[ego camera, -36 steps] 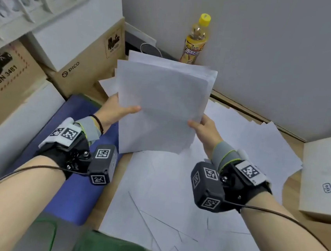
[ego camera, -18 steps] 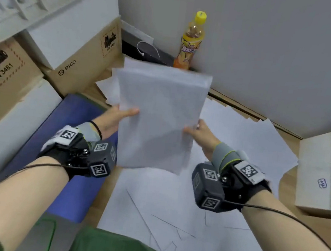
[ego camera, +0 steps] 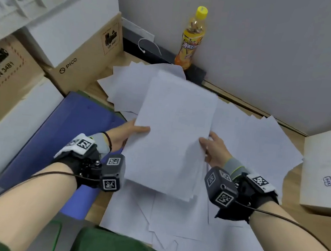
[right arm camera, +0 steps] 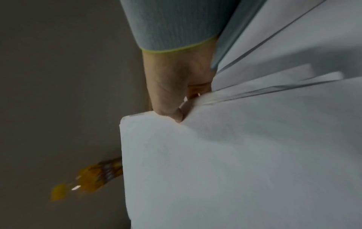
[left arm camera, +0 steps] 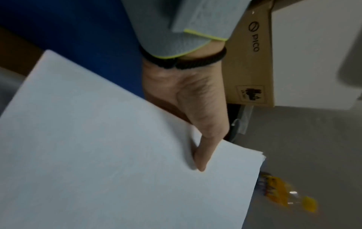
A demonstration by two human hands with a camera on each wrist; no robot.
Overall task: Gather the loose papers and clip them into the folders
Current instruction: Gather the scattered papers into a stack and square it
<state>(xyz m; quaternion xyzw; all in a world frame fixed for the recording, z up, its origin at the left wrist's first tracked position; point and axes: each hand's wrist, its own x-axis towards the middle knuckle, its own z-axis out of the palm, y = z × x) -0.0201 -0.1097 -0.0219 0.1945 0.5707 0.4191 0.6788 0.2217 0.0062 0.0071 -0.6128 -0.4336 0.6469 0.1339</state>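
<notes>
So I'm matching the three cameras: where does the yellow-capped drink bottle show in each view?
Head: bottle upright at top centre, against the wall.
Left wrist: lower right, blurred, beyond the held paper stack.
Right wrist: lower left, blurred, part hidden.
Shared landmark: the stack's edge.

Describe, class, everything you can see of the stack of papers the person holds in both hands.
The stack of papers is plain white and blank, several sheets thick, its edges roughly squared. It is held above the loose sheets scattered on the desk, its far end tilted toward the wall. The left hand pinches its left edge, thumb on top; the right hand pinches the right edge likewise. The paper dents slightly under the right thumb.
</notes>
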